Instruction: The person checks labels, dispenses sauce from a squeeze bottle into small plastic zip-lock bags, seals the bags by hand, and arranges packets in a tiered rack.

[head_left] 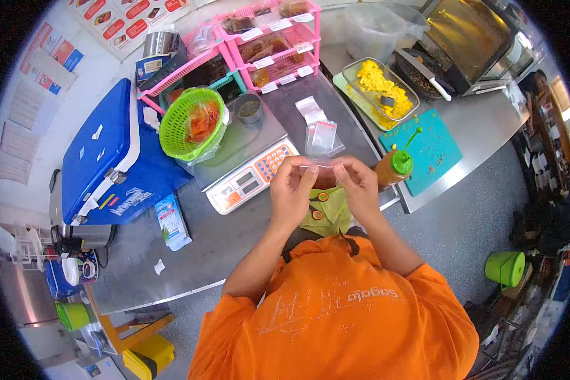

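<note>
My left hand (291, 187) and my right hand (359, 185) are both closed, pinching opposite ends of the top edge of a small clear zip bag (323, 167). The bag hangs between them in front of my body; something brownish shows through it, but I cannot make out what. Just beyond my fingers lies a pile of small zip bags (323, 137) on the counter. Left of my left hand stands a digital scale (252, 182), with a grey cup (249, 111) on its plate. A brown-filled squeeze bottle (394, 168) with a green top is close to my right hand.
A green basket (168, 130) with orange-red packets overlaps the scale's left side. A blue cooler (101, 158) and pink racks (234, 47) stand behind. To the right are a teal cutting board (434, 149), a glass dish (361, 95) of chopped yellow food and a knife (424, 73).
</note>
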Motion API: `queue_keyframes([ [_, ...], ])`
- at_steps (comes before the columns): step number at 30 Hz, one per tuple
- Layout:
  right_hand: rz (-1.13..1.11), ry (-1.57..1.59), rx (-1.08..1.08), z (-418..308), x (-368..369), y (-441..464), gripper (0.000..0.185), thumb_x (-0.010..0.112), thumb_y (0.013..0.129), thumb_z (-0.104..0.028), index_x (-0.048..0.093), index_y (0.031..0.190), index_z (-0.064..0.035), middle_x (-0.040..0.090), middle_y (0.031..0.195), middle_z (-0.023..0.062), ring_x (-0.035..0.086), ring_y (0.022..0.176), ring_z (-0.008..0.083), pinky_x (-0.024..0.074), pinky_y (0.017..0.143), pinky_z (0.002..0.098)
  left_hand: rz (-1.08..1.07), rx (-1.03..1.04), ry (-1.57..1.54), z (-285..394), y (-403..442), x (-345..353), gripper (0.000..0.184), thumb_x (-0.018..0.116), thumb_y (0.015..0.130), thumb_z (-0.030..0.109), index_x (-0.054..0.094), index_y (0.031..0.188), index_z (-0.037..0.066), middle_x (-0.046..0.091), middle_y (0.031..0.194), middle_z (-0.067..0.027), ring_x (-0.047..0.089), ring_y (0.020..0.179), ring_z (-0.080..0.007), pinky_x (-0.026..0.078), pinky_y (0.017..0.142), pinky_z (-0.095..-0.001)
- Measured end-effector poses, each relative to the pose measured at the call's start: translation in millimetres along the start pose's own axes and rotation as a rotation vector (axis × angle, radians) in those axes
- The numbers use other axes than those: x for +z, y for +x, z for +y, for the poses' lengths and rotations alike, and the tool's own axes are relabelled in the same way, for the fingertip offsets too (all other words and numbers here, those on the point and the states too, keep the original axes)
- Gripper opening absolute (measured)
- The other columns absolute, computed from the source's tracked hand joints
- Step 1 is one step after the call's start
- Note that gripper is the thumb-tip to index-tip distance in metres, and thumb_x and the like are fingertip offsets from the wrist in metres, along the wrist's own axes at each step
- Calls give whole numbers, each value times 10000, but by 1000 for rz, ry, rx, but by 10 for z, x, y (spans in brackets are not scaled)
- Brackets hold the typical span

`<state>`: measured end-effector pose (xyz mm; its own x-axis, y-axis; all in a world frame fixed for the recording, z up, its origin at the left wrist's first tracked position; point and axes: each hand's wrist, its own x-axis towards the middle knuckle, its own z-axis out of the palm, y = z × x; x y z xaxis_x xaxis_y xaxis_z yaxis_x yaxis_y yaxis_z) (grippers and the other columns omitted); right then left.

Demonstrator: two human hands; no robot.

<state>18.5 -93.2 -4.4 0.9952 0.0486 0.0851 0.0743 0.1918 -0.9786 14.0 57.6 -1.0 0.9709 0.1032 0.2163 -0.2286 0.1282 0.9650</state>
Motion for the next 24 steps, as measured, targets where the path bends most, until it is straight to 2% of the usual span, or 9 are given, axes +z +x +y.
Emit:
queue_keyframes([
  [4,-35,-67,-84,-20,87,62,158,676,903,-127,680,993,3,673,922,43,625,871,110,502,812,268,-55,-86,-113,0,96,-73,74,611,935,50,578,989,12,621,963,-42,575,898,-101,456,816,-255],
  [7,-28,-133,-111,-23,98,152,160,717,858,-128,694,945,5,681,892,74,644,862,142,506,796,285,-134,5,-67,-47,220,-140,84,602,932,36,583,1007,3,622,965,-48,584,881,-124,464,795,-267],
  [10,-79,-348,-213,-115,72,238,135,717,846,-115,705,908,4,673,858,88,657,841,169,509,760,302,-182,134,145,-25,323,-233,79,641,879,29,604,937,-9,623,877,-55,602,792,-125,473,723,-280],
  [14,-195,-425,-189,-42,-30,264,126,709,844,-104,704,899,10,684,867,105,664,843,191,505,744,312,-296,300,368,65,406,-349,52,657,845,49,638,844,0,634,797,-111,627,737,-220,468,679,-296],
  [16,-242,-460,-42,108,-80,300,130,687,862,-103,714,928,5,706,954,118,667,860,195,508,760,310,-464,411,566,63,519,-502,74,647,853,92,659,813,31,660,786,-92,642,753,-226,482,664,-332],
  [18,-238,-519,5,246,-157,341,151,678,866,-103,713,975,-3,708,989,128,672,881,198,511,777,314,-460,457,679,-8,666,-627,108,650,846,133,675,791,45,673,761,-76,653,734,-221,494,647,-355],
  [20,-219,-573,39,411,-276,385,180,669,871,-102,711,1021,-11,710,1024,137,677,902,200,514,794,318,-415,215,605,-22,881,-808,93,652,834,124,676,820,35,680,770,-92,647,686,-227,490,623,-345],
  [22,-63,-410,-2,622,-448,260,263,657,883,-105,677,1131,-20,709,1047,136,684,926,192,522,810,317,-229,190,742,-145,1214,-1079,102,651,839,129,676,843,31,680,758,-106,637,646,-235,493,613,-343],
  [24,-126,-456,80,784,-657,79,282,653,891,-109,660,1157,-15,710,1046,135,682,941,188,523,820,313,-123,14,646,-88,1483,-1155,108,650,835,122,675,868,22,681,790,-129,639,685,-249,496,644,-341],
])
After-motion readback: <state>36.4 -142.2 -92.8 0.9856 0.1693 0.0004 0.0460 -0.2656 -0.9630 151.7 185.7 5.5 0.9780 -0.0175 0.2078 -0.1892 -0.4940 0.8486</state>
